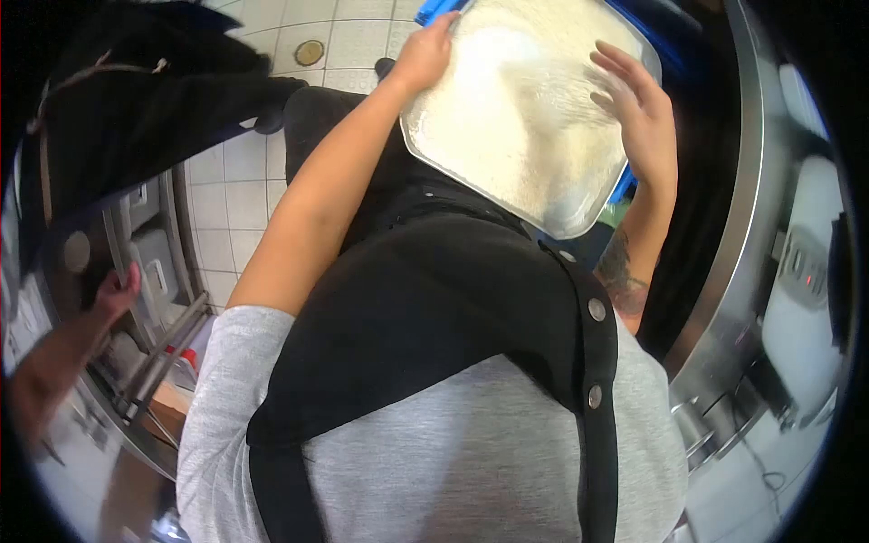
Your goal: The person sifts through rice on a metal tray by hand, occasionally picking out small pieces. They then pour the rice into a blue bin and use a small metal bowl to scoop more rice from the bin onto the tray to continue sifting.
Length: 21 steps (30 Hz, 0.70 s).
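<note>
A pale rectangular tray [493,188] spread with a white, powdery or grainy layer lies at the top centre. At its upper left edge, my left hand [425,56] is closed on the rim, its thumb side toward the contents. Over the right part of the tray is my right hand [644,113], its fingers apart. A blurred, whitish streak of material shows beside those fingertips; what it is cannot be made out. No firm object is visible in my right hand.
Blue plastic edges [672,59] show around the tray. A steel counter edge [738,217] curves down the right, beside a white device [801,281]. At left are a co-worker's hand [118,291], dark clothing [100,127] and metal shelving [167,348]. The tiled floor has a round drain [310,52].
</note>
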Tool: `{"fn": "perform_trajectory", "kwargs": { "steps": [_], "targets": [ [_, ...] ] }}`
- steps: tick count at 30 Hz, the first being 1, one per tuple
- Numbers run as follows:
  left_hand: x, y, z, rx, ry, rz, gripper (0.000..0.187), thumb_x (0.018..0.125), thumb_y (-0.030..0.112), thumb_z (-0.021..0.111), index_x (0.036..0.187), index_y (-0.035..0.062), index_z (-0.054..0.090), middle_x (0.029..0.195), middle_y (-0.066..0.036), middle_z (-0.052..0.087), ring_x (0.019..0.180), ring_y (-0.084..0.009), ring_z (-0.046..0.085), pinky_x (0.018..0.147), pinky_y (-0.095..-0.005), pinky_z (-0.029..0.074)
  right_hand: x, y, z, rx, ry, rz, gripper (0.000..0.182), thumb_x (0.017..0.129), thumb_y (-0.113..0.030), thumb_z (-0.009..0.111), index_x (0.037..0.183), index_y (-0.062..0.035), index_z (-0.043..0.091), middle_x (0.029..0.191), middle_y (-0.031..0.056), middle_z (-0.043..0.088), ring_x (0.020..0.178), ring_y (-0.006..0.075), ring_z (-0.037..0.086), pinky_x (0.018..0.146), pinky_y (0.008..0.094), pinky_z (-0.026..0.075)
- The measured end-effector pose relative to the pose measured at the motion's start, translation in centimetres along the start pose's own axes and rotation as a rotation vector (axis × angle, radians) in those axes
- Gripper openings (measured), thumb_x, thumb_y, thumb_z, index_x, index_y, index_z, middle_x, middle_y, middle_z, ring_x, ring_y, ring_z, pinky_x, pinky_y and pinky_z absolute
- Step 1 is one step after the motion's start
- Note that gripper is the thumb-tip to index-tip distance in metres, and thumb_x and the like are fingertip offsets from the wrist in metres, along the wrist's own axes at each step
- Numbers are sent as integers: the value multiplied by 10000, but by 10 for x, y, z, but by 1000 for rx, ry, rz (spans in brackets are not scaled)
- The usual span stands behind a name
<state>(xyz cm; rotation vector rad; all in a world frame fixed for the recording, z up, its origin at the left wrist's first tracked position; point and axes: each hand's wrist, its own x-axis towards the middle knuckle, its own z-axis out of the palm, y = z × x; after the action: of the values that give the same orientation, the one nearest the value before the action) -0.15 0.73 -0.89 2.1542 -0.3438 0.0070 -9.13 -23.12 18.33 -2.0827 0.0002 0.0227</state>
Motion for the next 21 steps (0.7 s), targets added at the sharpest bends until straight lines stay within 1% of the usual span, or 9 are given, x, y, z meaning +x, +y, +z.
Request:
{"fn": "perform_trajectory", "kwargs": {
  "steps": [4,6,8,9,12,13,17,20,21],
  "targets": [
    [1,4,-9,-11,-39,-49,388,933,125,464,1320,99,494,1077,-278,626,1006,-449,591,874,-504,463,-7,24,12,-115,87,27,320,925,-154,600,1232,-67,627,1228,121,642,1102,218,626,898,338,504],
    [3,6,-10,-21,-32,-35,393,937,117,456,1328,110,490,1072,-288,623,1012,-447,593,871,-496,465,-13,40,36,-207,131,24,304,910,-194,627,1177,-50,640,1195,132,653,1084,287,634,935,376,494],
    [3,7,-10,-16,-48,-81,408,938,109,453,1345,123,480,1054,-286,630,988,-450,604,851,-496,470,-28,52,74,-330,146,-39,329,871,-186,654,1169,-51,627,1250,188,594,1191,363,547,1036,411,419],
    [3,9,-11,-1,-49,-89,411,938,105,452,1348,129,479,1040,-286,634,970,-454,609,839,-500,473,-35,66,94,-443,111,-189,363,877,-182,647,1219,-69,602,1299,176,570,1256,375,494,1056,435,386],
    [5,-1,-4,1,-26,-38,404,948,105,444,1349,130,483,1000,-289,642,927,-463,620,811,-509,479,-53,80,149,-688,-157,-317,484,842,-257,663,1311,-219,553,1455,99,426,1397,315,329,1032,691,279],
    [7,0,-4,7,-18,-21,399,953,106,438,1350,121,481,1003,-293,640,929,-462,621,811,-507,479,-51,80,158,-719,-267,-360,477,868,-286,626,1335,-242,541,1484,62,395,1407,281,311,1039,725,231],
    [3,0,-3,-4,-13,11,392,968,106,422,1357,93,472,1009,-298,639,929,-457,627,809,-498,485,-25,90,156,-768,-142,-417,428,908,-162,527,1328,-242,545,1497,26,389,1406,261,315,1063,718,201],
    [2,8,-8,22,-50,-45,394,969,101,419,1360,86,469,1026,-297,639,941,-452,627,816,-487,486,15,112,132,-928,-101,-219,446,905,-111,482,1336,-209,537,1483,32,411,1397,265,328,1062,701,216],
    [3,11,-9,23,-44,-35,394,969,101,419,1360,86,469,1026,-297,639,941,-452,627,816,-487,486,27,126,125,-916,82,-145,427,907,-118,491,1325,-192,543,1473,33,425,1390,275,338,1039,687,253]
  ]
}}
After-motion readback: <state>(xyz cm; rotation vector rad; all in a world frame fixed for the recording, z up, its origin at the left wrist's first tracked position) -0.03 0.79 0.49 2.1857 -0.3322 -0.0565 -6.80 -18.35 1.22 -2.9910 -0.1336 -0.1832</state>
